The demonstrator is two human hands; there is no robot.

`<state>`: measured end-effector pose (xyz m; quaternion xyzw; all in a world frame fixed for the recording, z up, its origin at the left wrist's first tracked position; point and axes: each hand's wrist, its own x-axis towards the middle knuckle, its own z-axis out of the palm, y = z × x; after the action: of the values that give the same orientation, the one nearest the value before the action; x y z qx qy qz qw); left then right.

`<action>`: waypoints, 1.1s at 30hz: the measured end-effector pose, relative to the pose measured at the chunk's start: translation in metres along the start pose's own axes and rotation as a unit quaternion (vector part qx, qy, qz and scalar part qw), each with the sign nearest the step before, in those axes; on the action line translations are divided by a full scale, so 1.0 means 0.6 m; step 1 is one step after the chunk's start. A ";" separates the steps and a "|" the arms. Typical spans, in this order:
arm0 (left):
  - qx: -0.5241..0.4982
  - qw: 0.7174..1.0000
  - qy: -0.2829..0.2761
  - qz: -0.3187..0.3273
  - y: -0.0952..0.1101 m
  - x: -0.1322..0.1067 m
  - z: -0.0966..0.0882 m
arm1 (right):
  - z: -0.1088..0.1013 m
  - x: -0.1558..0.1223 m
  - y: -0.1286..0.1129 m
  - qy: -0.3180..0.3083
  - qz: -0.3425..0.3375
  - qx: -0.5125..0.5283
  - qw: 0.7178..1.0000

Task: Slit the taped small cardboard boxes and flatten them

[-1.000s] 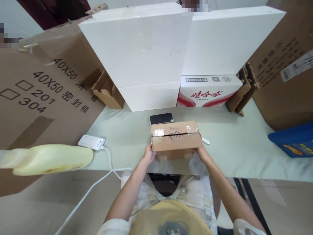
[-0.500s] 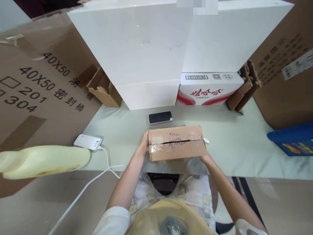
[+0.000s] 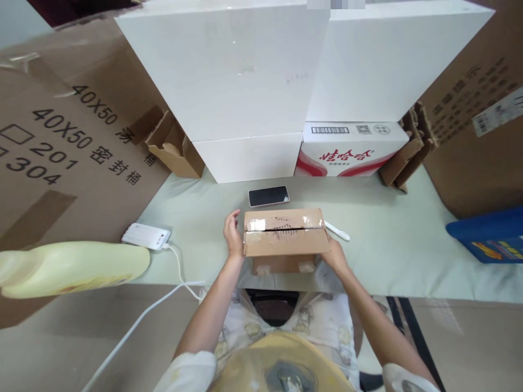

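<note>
A small brown cardboard box [image 3: 286, 242] stands near the table's front edge, its taped top facing up with a dark slit along the middle seam. At its left end is my left hand [image 3: 232, 234], fingers loosely raised and apart, the base of the hand close against the box. My right hand [image 3: 335, 256] grips the lower right corner; the box hides its fingertips. A slim white stick-like tool [image 3: 338, 230] lies on the table just beyond that hand. Behind the box rests a phone [image 3: 268, 196] with a dark screen.
White cartons [image 3: 245, 158] wall off the back of the pale green tablecloth [image 3: 392, 234]. To the left are a power bank [image 3: 146, 236] with a white cable, a pale yellow bottle [image 3: 81, 268] and a large brown carton [image 3: 53, 136]. A blue container [image 3: 490, 234] stands at right.
The cardboard box has shifted left and looks lower, with its front side now showing. My left fingers have come away from it. More of the white tool is visible.
</note>
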<state>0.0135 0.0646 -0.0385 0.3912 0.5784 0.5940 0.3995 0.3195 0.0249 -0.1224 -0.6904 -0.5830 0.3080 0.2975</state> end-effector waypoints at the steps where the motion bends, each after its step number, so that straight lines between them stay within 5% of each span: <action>1: 0.017 0.999 -0.002 0.029 0.006 -0.016 -0.012 | -0.007 -0.003 -0.001 0.011 -0.002 -0.017 1.000; 6: 0.091 0.985 -0.111 0.091 0.031 -0.074 -0.043 | -0.058 0.018 0.000 0.091 -0.032 -0.071 0.993; 14: 0.140 0.965 -0.204 0.089 0.016 -0.036 -0.035 | -0.082 0.065 0.006 0.090 -0.077 -0.076 0.990; 17: 0.143 0.959 -0.233 0.071 0.004 -0.034 -0.042 | -0.117 0.060 -0.013 0.091 -0.067 -0.052 0.992; 21: 0.138 0.956 -0.253 0.055 -0.003 -0.034 -0.047 | -0.208 0.043 -0.086 0.002 -0.096 -0.015 0.995; 25: 0.130 0.956 -0.259 0.049 -0.005 -0.029 -0.046 | -0.272 0.033 -0.187 -0.213 -0.192 -0.085 0.954; 28: 0.125 0.956 -0.259 0.050 -0.007 -0.028 -0.044 | -0.279 0.048 -0.233 -0.257 -0.226 -0.190 0.920; 33: 0.128 0.955 -0.263 0.052 -0.010 -0.025 -0.044 | -0.273 0.074 -0.254 -0.271 -0.235 -0.276 0.892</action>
<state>-0.0053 0.0406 -0.0450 0.6108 0.5032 0.4109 0.4526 0.3570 0.0823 0.0950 -0.4773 -0.8477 0.2311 -0.0103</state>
